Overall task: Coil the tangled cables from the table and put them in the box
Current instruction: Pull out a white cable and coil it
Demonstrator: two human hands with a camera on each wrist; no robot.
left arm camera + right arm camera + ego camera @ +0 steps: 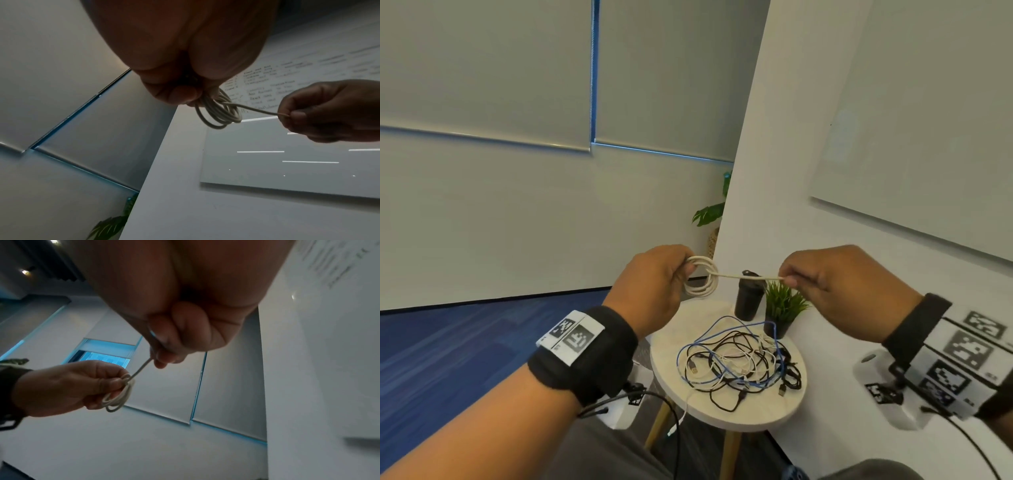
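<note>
My left hand (681, 270) grips a small coil of white cable (703, 284) in the air above the table; the same coil (220, 113) hangs below its fingers in the left wrist view. From the coil (119, 395) a taut free end (750, 277) runs right to my right hand (789, 277), which pinches it between thumb and fingers. Below both hands, a tangle of black, white and blue cables (739, 363) lies on the round white table (763, 414). No box is in view.
A black cup (748, 298) and a small potted green plant (780, 308) stand at the table's far side by the white wall. A white cable end (681, 418) hangs over the table's front edge. Blue carpet lies to the left.
</note>
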